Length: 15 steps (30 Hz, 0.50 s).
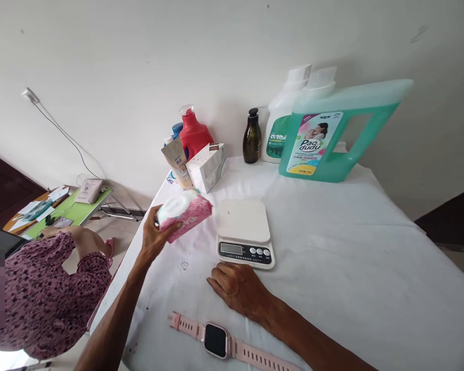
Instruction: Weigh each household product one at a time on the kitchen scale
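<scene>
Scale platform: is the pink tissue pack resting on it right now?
No. The pink tissue pack is held up in the left hand, left of the scale, whose platform is bare; the right hand lies flat before it.

One scale (244, 232), one watch (216, 340), one tissue pack (185, 214), five bottles (193, 133).

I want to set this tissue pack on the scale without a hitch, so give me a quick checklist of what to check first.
1. Left hand grip on the pink tissue pack: ok, fingers wrap its end and it is lifted off the table.
2. Kitchen scale platform free: ok, nothing lies on it.
3. Scale display on and zeroed: cannot tell, the reading is too small.
4. Right hand off the scale: ok, it rests flat on the white tablecloth just in front.
5. White box behind the scale apart from it: ok.
6. Pink smartwatch out of the way: ok, at the near edge.
</scene>
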{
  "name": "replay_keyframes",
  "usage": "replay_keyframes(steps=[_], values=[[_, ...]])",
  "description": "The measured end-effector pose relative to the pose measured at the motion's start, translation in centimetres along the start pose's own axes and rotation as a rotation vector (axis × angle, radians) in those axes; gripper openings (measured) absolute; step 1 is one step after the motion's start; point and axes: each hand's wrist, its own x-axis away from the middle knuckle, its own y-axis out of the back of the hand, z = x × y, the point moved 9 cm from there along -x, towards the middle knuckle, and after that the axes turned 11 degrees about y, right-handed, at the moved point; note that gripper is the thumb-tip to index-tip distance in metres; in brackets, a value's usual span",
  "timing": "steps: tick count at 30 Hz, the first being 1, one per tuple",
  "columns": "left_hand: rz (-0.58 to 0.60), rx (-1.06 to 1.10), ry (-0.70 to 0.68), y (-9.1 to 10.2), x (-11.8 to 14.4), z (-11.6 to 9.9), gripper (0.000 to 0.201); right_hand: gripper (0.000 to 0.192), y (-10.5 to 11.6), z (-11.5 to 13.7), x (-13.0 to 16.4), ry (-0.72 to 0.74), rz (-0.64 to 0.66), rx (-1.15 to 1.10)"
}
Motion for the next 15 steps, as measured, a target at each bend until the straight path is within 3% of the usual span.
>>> replay_keyframes(steps=[3, 6, 11, 15], values=[[-0.187, -0.084, 0.063, 3.9, -1.2, 3.3, 0.066, 0.027, 0.2, 0.0, 0.0, 0.005, -0.033, 0.0], [-0.334, -0.105, 0.11, 5.3, -2.6, 5.5, 0.064, 0.028, 0.4, 0.1, -0.1, 0.012, -0.063, 0.007], [-0.451, -0.18, 0.176, 2.9, -5.5, 5.4, 0.062, 0.03, 0.6, 0.3, 0.1, 0.03, -0.102, 0.031], [-0.502, -0.256, 0.248, 0.4, -6.7, 4.6, 0.064, 0.028, 0.1, 0.2, -0.1, 0.02, -0.029, 0.034]])
